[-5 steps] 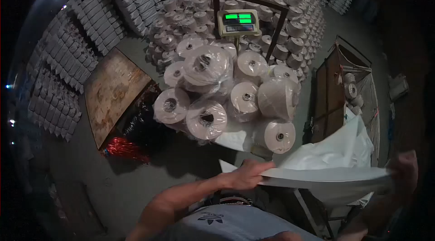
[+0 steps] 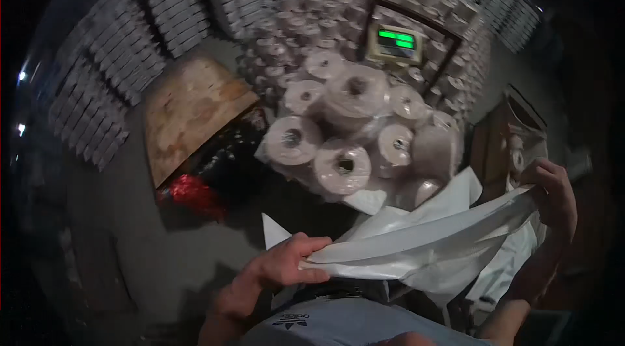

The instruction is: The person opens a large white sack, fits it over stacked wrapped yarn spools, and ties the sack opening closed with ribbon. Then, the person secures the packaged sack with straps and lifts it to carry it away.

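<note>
A large white plastic-looking sack (image 2: 436,242) is stretched across in front of my body, its long edge running up to the right. At one end of that edge, my left hand (image 2: 290,261) grips it between thumb and fingers near my waist. My right hand (image 2: 552,193) is closed on the other end, higher and farther right. Loose folds hang below and beyond the edge. Just past the sack stand large cones of pale yarn (image 2: 343,167) in clear plastic wrap, heaped together; the sack partly covers the nearest one.
Behind the yarn is a scale display (image 2: 395,44) with green digits inside a dark metal frame (image 2: 416,11). To the left are a stained board (image 2: 189,111) and a red shiny bundle (image 2: 192,196). At right is a brown cart (image 2: 491,147). Stacked white bales (image 2: 176,11) line the back.
My left hand has moved left and slightly down in view; the right has risen and come inward. The sack's edge now slants and its folds spread farther left. The view has shifted.
</note>
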A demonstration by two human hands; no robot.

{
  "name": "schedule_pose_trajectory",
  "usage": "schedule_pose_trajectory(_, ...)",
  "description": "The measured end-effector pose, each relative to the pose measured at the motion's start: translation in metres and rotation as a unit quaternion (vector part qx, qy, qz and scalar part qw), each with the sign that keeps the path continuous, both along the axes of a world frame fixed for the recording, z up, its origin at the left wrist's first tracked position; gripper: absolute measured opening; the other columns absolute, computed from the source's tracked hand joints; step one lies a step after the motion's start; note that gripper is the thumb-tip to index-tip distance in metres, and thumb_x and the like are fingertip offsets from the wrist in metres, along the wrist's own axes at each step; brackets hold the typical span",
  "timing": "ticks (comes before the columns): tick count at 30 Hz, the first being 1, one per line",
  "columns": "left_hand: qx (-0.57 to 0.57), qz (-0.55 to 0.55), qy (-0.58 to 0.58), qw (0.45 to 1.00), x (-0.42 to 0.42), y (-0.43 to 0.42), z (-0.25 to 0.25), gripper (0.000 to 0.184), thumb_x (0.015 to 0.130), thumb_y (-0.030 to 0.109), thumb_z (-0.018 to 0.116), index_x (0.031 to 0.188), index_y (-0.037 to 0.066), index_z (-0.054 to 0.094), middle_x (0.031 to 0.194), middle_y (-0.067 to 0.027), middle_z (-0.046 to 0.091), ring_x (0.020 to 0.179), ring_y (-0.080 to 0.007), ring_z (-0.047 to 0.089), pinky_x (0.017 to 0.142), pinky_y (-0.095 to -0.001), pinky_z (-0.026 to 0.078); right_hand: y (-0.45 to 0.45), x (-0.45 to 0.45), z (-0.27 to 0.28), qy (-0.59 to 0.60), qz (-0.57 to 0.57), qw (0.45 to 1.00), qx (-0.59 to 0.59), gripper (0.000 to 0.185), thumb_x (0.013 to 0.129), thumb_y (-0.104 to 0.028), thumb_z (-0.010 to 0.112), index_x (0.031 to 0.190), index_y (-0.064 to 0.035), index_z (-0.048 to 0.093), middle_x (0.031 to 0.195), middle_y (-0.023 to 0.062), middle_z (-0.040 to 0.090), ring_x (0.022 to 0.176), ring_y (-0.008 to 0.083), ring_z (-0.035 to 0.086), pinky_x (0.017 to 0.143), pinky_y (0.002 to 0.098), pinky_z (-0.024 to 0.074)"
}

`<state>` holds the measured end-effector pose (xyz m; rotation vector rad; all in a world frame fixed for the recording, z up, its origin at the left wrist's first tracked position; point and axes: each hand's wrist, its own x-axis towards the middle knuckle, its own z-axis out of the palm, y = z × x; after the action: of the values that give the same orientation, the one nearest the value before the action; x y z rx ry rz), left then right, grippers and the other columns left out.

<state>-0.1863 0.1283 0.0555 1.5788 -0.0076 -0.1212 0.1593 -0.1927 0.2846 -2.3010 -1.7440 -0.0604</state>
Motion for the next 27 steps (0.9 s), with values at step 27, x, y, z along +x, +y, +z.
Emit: schedule_pose_trajectory(27, 0.553, 0.289, 0.332, 0.707, -0.396, 0.388, 0.145, 0.030, 0.093, 0.032, 0.072, 0.108, 0.006, 0.074, 0.099, -0.0195, 0.075, 0.093, -0.0407, 0.071, 0.081, -0.0498, 0.056, 0.753, -0.135, -0.036, -0.042, 0.488, 0.833, -0.258, 0.033, 0.102, -0.038, 0.065, 0.111, -0.0079, 0.075, 0.099, 0.0122, 0.075, 0.089, 0.0246, 0.070, 0.082, 0.0420, 0.0569)
